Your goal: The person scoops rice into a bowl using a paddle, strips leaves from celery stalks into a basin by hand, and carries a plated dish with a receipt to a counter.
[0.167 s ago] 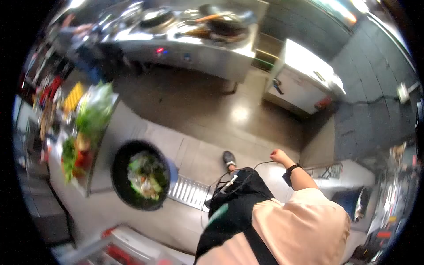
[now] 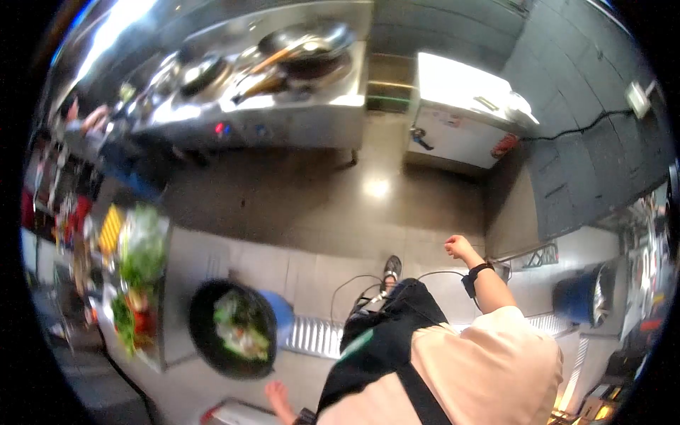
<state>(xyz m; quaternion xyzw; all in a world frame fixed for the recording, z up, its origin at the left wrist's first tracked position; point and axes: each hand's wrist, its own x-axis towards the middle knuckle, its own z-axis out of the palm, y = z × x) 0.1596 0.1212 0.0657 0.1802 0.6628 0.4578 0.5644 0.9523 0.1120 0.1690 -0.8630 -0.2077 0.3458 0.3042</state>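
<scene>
Left hand [image 2: 278, 398]: near the bin, apart from its rim; fingers look loosely spread, nothing seen in them.
Right hand [image 2: 459, 246]: in front of the body, fingers curled in, nothing seen held.
Bin [image 2: 202, 326]: on the floor beside the worktop [image 2: 161, 312], black inside, holding green scraps.
Cable [image 2: 443, 273]: loops by the legs; best kept from snagging.
Drain grate [image 2: 315, 336]: beside the bin; careful, flat footing seems wise.
</scene>
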